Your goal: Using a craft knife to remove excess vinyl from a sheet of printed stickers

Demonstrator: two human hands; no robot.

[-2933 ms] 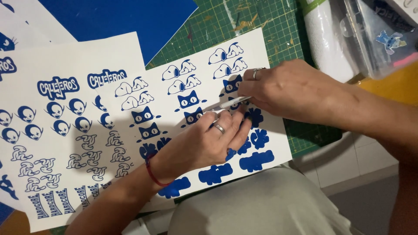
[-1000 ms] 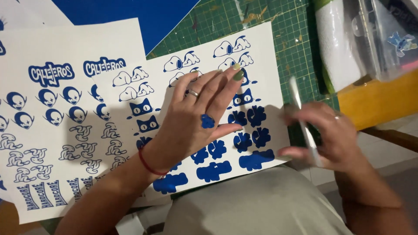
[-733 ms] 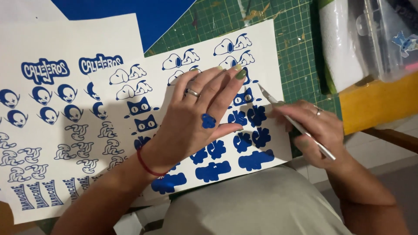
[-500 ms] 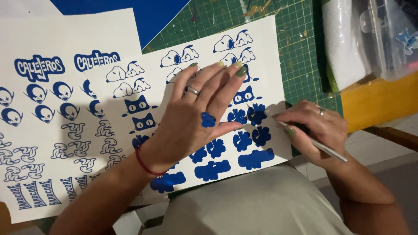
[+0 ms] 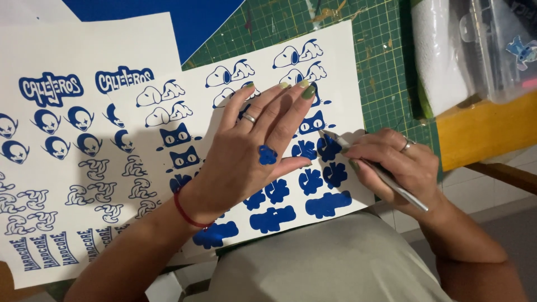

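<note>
Green cutting mat (image 5: 386,67) is covering the desk, and two white sticker sheets are lying on it, with a bit of blue paper (image 5: 162,22) peeking out up top. The bigger sheet (image 5: 50,168) is sitting off to the left, while the smaller sticker sheet (image 5: 341,61) with blue cats, dogs and blobby shapes is overlapping it in the middle. Left hand (image 5: 251,151) is pressing flat on that sheet, fingers spread, with a little blue sticker (image 5: 267,155) sticking to its back. Right hand (image 5: 391,168) is gripping a thin silver craft knife (image 5: 380,170) like a pen, tip touching the sheet just beside the cat.
</note>
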